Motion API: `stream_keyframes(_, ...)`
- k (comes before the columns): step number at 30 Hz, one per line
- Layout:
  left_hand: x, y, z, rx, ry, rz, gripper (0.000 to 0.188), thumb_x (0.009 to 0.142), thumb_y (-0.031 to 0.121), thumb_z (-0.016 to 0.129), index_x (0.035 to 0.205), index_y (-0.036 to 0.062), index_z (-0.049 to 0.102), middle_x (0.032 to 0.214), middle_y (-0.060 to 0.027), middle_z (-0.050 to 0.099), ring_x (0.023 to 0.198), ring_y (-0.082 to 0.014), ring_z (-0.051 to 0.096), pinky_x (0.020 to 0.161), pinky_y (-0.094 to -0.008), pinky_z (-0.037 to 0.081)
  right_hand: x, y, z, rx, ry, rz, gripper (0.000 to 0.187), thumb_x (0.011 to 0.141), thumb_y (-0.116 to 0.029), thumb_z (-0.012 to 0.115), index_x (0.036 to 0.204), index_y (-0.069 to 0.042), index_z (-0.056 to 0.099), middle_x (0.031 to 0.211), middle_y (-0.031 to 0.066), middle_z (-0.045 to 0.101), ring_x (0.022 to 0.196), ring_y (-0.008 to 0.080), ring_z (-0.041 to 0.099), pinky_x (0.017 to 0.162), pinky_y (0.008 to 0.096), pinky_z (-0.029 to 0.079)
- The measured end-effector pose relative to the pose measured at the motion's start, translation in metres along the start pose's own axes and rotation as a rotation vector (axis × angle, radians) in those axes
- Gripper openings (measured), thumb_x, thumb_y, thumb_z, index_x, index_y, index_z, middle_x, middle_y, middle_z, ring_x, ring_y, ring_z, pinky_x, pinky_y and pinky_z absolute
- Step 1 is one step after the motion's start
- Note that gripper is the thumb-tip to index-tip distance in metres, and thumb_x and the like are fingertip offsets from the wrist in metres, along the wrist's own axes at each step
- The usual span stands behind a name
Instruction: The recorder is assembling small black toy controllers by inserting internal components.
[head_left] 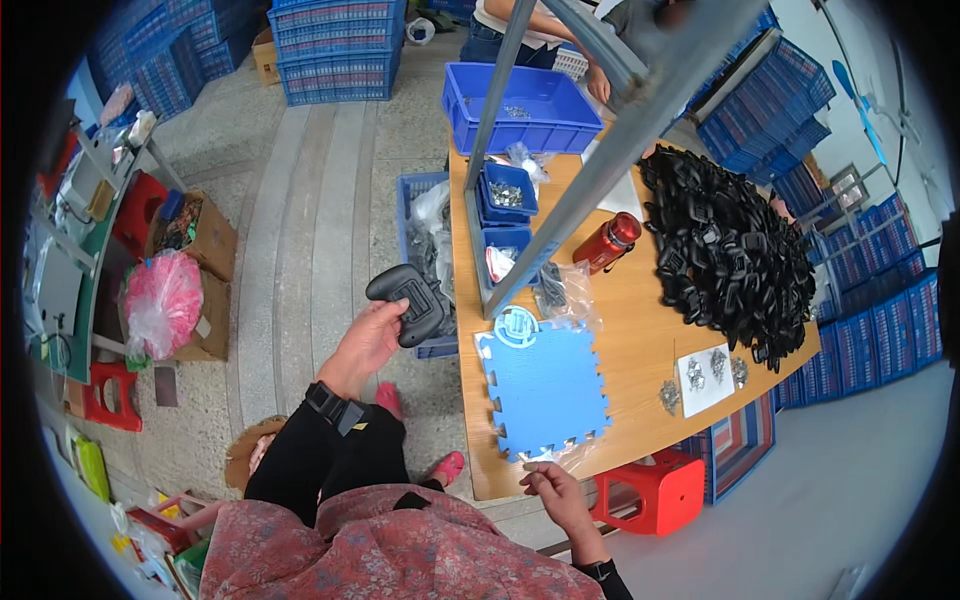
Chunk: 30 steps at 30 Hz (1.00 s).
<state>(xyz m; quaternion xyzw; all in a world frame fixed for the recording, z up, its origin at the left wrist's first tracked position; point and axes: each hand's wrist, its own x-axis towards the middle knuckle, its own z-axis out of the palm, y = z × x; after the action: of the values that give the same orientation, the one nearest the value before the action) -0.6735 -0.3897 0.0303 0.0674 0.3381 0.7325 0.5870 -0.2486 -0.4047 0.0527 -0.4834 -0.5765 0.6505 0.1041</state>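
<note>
My left hand (368,342) is closed on a black game controller shell (427,312), held up over the floor to the left of the table. The shell has two rounded grips and a rectangular recess in its middle. At the table's near edge, just below the blue foam mat (548,390), is my right hand (556,494), its thumb and fingers pinched together. Whatever lies between those fingertips is too small to make out. A pale blue ring-shaped piece (516,327) rests on the mat's far left corner.
A heap of black controller shells (725,250) covers the table's right side. Small metal parts lie on white paper (708,380). A red bottle (608,243), blue bins (508,192) and a grey metal frame (600,165) stand on the table. A red stool (655,492) is beside it. Another person's hand (598,84) shows behind.
</note>
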Motion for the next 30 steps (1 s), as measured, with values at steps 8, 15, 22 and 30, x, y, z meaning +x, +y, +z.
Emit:
stream_keyframes(8, 0.105, 0.094, -0.073, 0.07, -0.075, -0.129, 0.024, 0.096, 0.014, 0.064, 0.117, 0.0022, 0.062, 0.114, -0.0092, 0.069, 0.104, -0.02, 0.068, 0.093, -0.0371, 0.054, 0.034, -0.071, 0.092, -0.007, 0.064, 0.064, 0.025, 0.1, -0.011, 0.057, 0.122, 0.001, 0.063, 0.099, 0.0074, 0.07, 0.092, 0.0124, 0.067, 0.08, 0.0271, 0.055)
stream_keyframes(15, 0.175, 0.188, -0.156, 0.049, -0.173, -0.281, 0.025, 0.097, 0.015, 0.063, 0.12, 0.0053, 0.06, 0.113, -0.0064, 0.068, 0.101, -0.0182, 0.067, 0.087, -0.0354, 0.055, 0.17, -0.132, 0.226, -0.21, 0.063, 0.001, 0.027, 0.097, -0.02, 0.06, 0.119, -0.005, 0.065, 0.096, 0.0113, 0.071, 0.086, 0.0194, 0.069, 0.078, 0.033, 0.054)
stream_keyframes(22, 0.203, 0.29, -0.173, 0.105, -0.094, -0.337, 0.024, 0.098, 0.016, 0.062, 0.119, 0.0057, 0.061, 0.115, -0.0052, 0.067, 0.101, -0.0156, 0.066, 0.09, -0.0341, 0.053, 0.288, -0.246, 0.282, -0.405, -0.023, -0.081, 0.026, 0.099, -0.017, 0.058, 0.123, -0.008, 0.063, 0.1, 0.0083, 0.073, 0.091, 0.0189, 0.071, 0.083, 0.0318, 0.055)
stream_keyframes(30, 0.325, 0.355, -0.127, 0.16, -0.229, -0.304, 0.035, 0.101, 0.02, 0.056, 0.132, 0.0027, 0.054, 0.123, -0.009, 0.064, 0.112, -0.0176, 0.062, 0.099, -0.0358, 0.049, 0.393, -0.277, 0.284, -0.349, -0.003, -0.038, 0.026, 0.099, -0.017, 0.057, 0.122, -0.006, 0.063, 0.097, 0.0093, 0.072, 0.09, 0.0188, 0.07, 0.083, 0.0328, 0.054)
